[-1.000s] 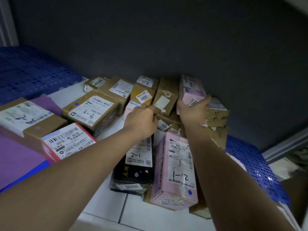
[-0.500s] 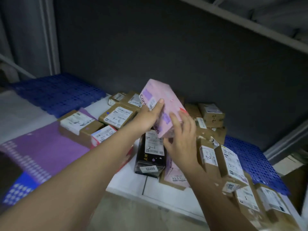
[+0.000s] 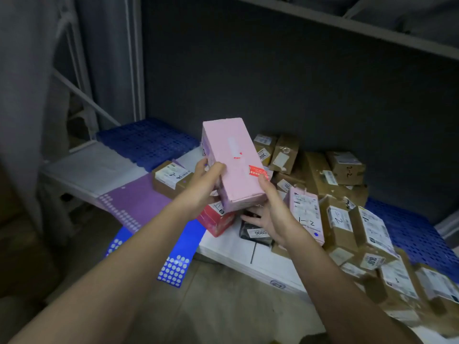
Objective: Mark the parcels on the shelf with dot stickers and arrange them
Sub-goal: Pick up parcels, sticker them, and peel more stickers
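Pink parcel (image 3: 233, 165) lifted, turned plain-face up | long axis away-left | both hands' grip clamped on it

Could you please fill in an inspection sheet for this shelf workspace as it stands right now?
Surface: white shelf with blue perforated mats at both ends.
Job's things: pink parcel held up off the shelf, plain face towards the camera; purple sticker sheet and blue sticker sheet overhang the front edge.
Clutter: brown parcels heaped unevenly at the right; black parcel and red parcel lie below the hands.
Hands: left hand grips the pink parcel's left side; right hand supports its lower end, thumb on the front face.
Cables: nothing seen.
Surroundings: dark back panel, another shelf above, metal uprights at left.
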